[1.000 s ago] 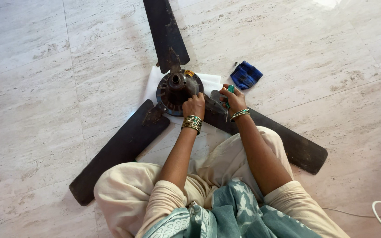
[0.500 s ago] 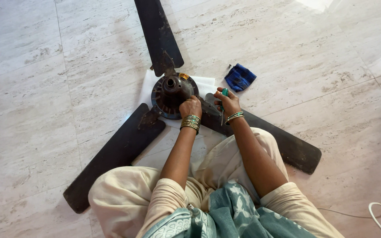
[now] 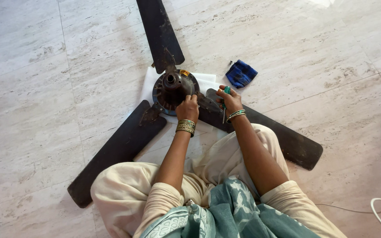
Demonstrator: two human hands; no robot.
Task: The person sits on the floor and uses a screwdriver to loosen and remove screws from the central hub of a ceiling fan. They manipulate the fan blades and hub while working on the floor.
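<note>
Fan, cloth on floor

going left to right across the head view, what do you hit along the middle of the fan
lower-left dark fan blade → round dark metal motor hub → left hand on the hub → right hand holding a green-handled screwdriver → blue folded cloth → lower-right dark fan blade

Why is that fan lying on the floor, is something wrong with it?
The dark ceiling fan lies flat on white paper on the floor, looking grimy. The left hand rests on its hub; the right hand holds a green-handled screwdriver.
</note>
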